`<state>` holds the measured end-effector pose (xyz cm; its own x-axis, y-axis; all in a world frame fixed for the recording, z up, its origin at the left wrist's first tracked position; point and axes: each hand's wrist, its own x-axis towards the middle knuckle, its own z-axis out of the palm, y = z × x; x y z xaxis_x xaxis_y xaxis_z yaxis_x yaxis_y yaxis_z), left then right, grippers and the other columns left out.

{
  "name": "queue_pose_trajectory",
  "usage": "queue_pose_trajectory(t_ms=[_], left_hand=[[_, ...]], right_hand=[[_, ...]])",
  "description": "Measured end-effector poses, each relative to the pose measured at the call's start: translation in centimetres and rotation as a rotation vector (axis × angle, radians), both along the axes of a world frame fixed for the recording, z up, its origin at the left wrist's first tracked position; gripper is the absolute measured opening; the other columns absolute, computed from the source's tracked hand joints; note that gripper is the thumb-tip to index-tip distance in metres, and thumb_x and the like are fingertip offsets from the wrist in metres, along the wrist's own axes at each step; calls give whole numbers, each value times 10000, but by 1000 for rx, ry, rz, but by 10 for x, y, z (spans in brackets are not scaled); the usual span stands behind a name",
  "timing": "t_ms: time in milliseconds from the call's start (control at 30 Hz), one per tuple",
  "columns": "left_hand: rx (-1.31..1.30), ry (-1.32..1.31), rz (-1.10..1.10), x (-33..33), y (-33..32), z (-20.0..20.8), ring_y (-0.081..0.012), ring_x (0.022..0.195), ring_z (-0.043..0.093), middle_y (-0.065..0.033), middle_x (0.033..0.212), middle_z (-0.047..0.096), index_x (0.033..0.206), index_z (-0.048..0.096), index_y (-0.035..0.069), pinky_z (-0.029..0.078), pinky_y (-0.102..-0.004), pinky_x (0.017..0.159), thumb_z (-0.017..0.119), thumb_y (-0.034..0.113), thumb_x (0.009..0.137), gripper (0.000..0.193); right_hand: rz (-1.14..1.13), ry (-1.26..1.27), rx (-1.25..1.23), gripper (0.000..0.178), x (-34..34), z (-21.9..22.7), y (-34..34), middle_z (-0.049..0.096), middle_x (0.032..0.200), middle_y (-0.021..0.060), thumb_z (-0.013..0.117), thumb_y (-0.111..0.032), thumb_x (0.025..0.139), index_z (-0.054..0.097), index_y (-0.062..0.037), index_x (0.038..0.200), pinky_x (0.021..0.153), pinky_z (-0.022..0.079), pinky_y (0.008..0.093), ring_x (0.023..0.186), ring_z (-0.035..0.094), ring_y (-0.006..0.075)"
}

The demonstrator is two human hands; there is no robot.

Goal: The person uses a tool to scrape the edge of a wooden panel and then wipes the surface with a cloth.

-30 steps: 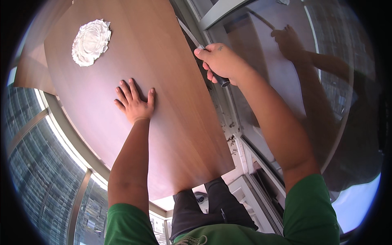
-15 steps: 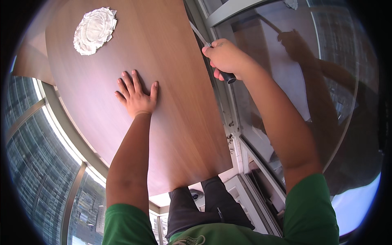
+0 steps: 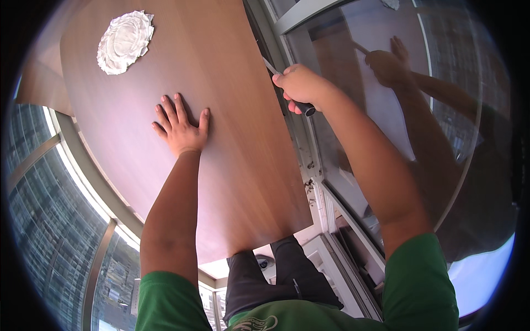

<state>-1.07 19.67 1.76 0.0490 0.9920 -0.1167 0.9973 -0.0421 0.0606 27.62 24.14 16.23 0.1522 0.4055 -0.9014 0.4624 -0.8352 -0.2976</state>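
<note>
My left hand (image 3: 182,130) lies flat on the brown wooden tabletop (image 3: 232,165), fingers spread, with nothing under it that I can see. Just off the table's right edge, my right hand (image 3: 302,87) is wrapped round the black handle of a black-handled tool (image 3: 308,110) with a narrow metal shaft. The shaft points away to the upper left, toward the table edge. Its tip is out of sight, and the tool's exact kind cannot be made out. A round, crinkled white pad (image 3: 126,42) rests on the far left of the table.
A glass pane (image 3: 381,105) on the right mirrors my arms. A metal window frame (image 3: 302,132) runs along the table's right side. Curved windows (image 3: 49,231) stand at the left. My legs (image 3: 248,276) are at the table's near end.
My right hand has shifted slightly down and left with the tool, and less of its shaft shows. The left hand stays flat on the table. The view has moved slightly.
</note>
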Motion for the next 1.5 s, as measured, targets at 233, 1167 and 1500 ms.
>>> queue_pose_trajectory(t_ms=[233, 1167, 1500], left_hand=[[23, -24, -20, 8, 1, -2, -311, 1538, 54, -76, 1669, 122, 1591, 213, 235, -1, -572, 1209, 454, 727, 887, 892], [44, -15, -16, 0, 0, -6, -313, 1539, 60, -81, 1668, 134, 1590, 221, 236, -6, -575, 1207, 455, 731, 882, 895], [39, 6, -12, -1, -2, -5, -316, 1537, 69, -81, 1667, 136, 1587, 231, 233, 1, -574, 1207, 455, 729, 882, 891]], right_hand=[[8, -58, -32, 377, -3, -13, -17, 519, 760, 64, 477, -349, 1028, 538, 21, 1058, 457, 474, 336, 493, 552, 170], [-141, -2, -107, 341, -13, 6, -107, 522, 683, 42, 455, -322, 1042, 544, -1, 966, 420, 456, 319, 454, 558, 152], [-111, 87, -157, 390, -4, 17, -89, 562, 699, 77, 456, -307, 1039, 551, 59, 1136, 483, 507, 327, 523, 606, 162]])
